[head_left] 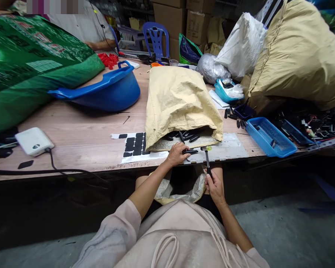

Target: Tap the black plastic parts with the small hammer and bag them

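Note:
My left hand (176, 154) is closed around a small black cylindrical piece (191, 151) at the table's front edge, just before the mouth of a tan woven sack (178, 100). More black pieces (194, 138) like it lie inside that mouth. My right hand (215, 187) grips the black handle of a small hammer (207, 159), held upright with its head beside the black piece. Yellow-green shows at the hammer's head. An open sack with a silvery lining (200, 183) lies on my lap beneath both hands.
A sheet of black stickers (135, 144) lies left of the sack's mouth. A blue basin (108, 89), a white box with cables (35, 141) and a green sack (44, 67) are to the left. A blue basket (270, 137) and a large tan sack (301, 56) stand right. Another person's arm (102, 44) shows across the table.

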{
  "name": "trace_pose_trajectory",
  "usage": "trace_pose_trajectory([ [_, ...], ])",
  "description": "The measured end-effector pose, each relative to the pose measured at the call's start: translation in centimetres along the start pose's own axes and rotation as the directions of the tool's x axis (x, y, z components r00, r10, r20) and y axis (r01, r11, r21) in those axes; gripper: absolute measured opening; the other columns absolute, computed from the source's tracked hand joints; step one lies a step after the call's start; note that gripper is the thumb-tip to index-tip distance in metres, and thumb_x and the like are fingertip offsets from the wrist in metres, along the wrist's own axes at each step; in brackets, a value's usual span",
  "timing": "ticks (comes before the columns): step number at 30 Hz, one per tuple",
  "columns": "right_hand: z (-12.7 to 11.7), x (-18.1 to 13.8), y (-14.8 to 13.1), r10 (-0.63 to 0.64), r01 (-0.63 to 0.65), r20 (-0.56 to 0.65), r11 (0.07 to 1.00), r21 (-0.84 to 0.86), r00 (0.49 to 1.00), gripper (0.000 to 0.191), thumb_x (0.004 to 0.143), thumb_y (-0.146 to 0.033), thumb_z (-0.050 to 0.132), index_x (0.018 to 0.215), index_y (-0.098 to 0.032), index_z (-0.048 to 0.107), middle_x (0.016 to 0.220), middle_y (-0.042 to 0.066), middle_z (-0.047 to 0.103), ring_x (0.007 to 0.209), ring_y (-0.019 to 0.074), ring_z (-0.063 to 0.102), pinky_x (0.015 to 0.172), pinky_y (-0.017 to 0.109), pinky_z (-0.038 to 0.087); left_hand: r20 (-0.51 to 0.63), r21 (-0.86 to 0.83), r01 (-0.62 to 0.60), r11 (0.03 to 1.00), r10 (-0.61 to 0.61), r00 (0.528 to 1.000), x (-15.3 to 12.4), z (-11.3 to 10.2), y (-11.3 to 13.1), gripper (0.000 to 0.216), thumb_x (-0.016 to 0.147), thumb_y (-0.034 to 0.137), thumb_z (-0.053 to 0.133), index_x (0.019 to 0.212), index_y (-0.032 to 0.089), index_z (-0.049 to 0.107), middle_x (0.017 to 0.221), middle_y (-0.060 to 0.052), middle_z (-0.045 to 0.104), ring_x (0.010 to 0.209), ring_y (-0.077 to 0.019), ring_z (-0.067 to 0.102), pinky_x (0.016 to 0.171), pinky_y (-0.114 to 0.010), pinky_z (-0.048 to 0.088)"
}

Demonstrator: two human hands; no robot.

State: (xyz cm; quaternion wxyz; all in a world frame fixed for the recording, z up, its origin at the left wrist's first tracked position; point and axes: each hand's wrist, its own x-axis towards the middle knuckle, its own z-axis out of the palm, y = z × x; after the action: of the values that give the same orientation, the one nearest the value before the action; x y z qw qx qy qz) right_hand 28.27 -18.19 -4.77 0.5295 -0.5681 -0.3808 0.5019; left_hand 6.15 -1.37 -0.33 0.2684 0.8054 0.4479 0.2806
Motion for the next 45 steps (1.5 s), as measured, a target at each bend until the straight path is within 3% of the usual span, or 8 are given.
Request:
trace_pose_trajectory([
  [4,0.9,-0.7,-1.2,-0.163,0.162,0.011,0.967,-0.197,0.987,0.04,0.095,-0.046,0.071,0.128,-0.023,0.074,0.105,0.009,0.077,0.101,0.0277,0.071,0.081,0.038,0.062,0.01,0.009,0.044,0.999,-0.044,0.999,0.1,0.1,0.0,0.016,0.083,0.026,0.076,0.099,0.023,0.075,0.094,-0.004,0.068,0.095,-0.0235,0.06,0.093,-0.039,0.048],
  [6,1.3,-0.9,-1.6,-0.219,0.212,0.009,0.931,-0.298,0.976,0.04,0.096,-0.045,0.07,0.129,-0.023,0.074,0.126,0.011,0.075,0.124,0.0319,0.066,0.106,0.047,0.055,0.011,0.006,0.057,0.998,-0.057,0.998,0.2,0.2,0.0,0.016,0.083,0.026,0.077,0.098,0.024,0.076,0.095,-0.003,0.069,0.095,-0.0234,0.06,0.093,-0.039,0.048],
  [9,1.6,-1.1,-1.8,-0.264,0.239,-0.01,0.887,-0.395,0.964,0.042,0.098,-0.045,0.067,0.133,-0.023,0.073,0.135,0.012,0.073,0.131,0.0335,0.064,0.117,0.051,0.047,0.008,-0.002,0.062,0.998,-0.062,0.998,0.2,0.3,0.1,0.016,0.082,0.025,0.078,0.098,0.023,0.076,0.095,-0.003,0.069,0.096,-0.0235,0.06,0.093,-0.039,0.048],
  [20,2.0,-0.8,-1.7,-0.324,0.304,0.07,0.76,-0.574,0.943,0.047,0.102,-0.045,0.055,0.136,-0.017,0.07,0.131,0.015,0.075,0.124,0.031,0.07,0.108,0.044,0.056,-0.012,-0.014,0.068,0.998,-0.068,0.998,0.1,0.2,0.4,0.015,0.081,0.024,0.079,0.096,0.024,0.075,0.093,-0.002,0.069,0.095,-0.0222,0.06,0.091,-0.036,0.047],
  [28,2.7,-1.0,-1.1,-0.245,0.246,0.071,0.821,-0.514,0.967,0.045,0.099,-0.048,0.059,0.13,-0.019,0.074,0.125,0.014,0.077,0.117,0.0319,0.071,0.106,0.046,0.056,-0.015,-0.001,0.069,0.998,-0.069,0.997,0.2,0.2,0.4,0.016,0.079,0.02,0.078,0.094,0.023,0.075,0.09,-0.003,0.069,0.093,-0.0218,0.061,0.088,-0.035,0.047],
  [32,1.8,-0.7,-0.7,-0.11,0.114,0.028,0.946,-0.303,0.993,0.048,0.098,-0.054,0.062,0.129,-0.019,0.072,0.093,0.008,0.076,0.079,0.0232,0.071,0.069,0.034,0.061,-0.042,0.015,0.053,0.998,-0.052,0.998,0.0,0.3,0.5,0.016,0.079,0.023,0.078,0.095,0.023,0.074,0.093,-0.002,0.07,0.095,-0.0225,0.061,0.091,-0.036,0.047],
  [35,0.5,-0.2,-0.2,0.065,-0.062,0.076,0.997,-0.042,0.995,0.051,0.094,-0.058,0.067,0.127,-0.019,0.069,0.067,-0.003,0.059,0.044,0.0106,0.046,0.039,0.023,0.039,-0.041,0.035,0.035,0.999,-0.034,0.999,-0.1,0.2,0.7,0.02,0.077,0.022,0.076,0.097,0.022,0.073,0.092,-0.003,0.069,0.096,-0.0234,0.061,0.091,-0.037,0.048],
  [45,-4.4,2.4,1.2,0.163,-0.391,0.493,0.827,0.404,0.855,0.042,0.091,-0.043,0.074,0.124,-0.019,0.065,0.071,-0.005,0.052,0.044,0.0058,0.037,0.039,0.018,0.033,-0.016,0.051,0.032,0.998,-0.031,0.999,-0.4,-0.3,0.6,0.02,0.081,0.026,0.076,0.101,0.023,0.074,0.093,-0.003,0.068,0.095,-0.0237,0.06,0.09,-0.038,0.048],
])
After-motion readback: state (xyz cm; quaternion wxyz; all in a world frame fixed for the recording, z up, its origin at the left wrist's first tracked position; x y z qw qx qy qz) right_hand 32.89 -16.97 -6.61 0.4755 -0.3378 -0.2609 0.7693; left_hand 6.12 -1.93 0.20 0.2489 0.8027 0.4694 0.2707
